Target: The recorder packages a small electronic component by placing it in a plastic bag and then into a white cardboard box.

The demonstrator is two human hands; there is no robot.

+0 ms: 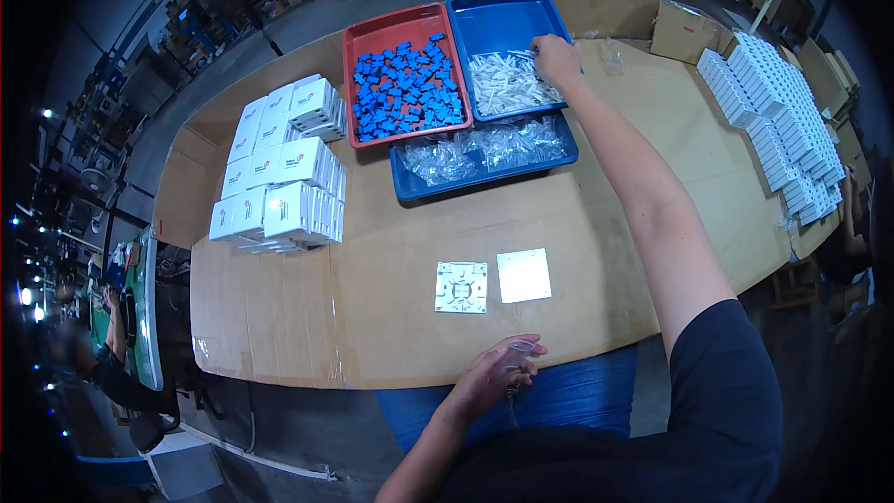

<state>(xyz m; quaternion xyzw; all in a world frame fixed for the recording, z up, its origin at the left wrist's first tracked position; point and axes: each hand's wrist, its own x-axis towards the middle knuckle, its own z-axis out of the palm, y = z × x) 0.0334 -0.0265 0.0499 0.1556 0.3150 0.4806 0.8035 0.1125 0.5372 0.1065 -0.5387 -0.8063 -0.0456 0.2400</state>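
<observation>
My left hand [486, 382] is at the table's near edge, its fingers curled round a small clear plastic bag [522, 346]. My right hand [557, 61] reaches far forward to the blue tray [503, 7], its fingertips drawn together at the right side of a heap of small white stick-like pieces [507, 84]. What those fingertips grip, if anything, is too small to make out. Between my arms, a square white frame with a round cut-out pattern [461, 288] lies flat on the cardboard. Just right of it is a plain white square plate [524, 276].
A red tray [354, 51] of small blue parts adjoins the blue one. In front, partly underneath, another blue tray [484, 188] holds clear bags. Stacked white boxes [284, 210] stand left, stacked white pieces [778, 121] right. Raised cardboard [684, 33] edges the far side. Another person works far left.
</observation>
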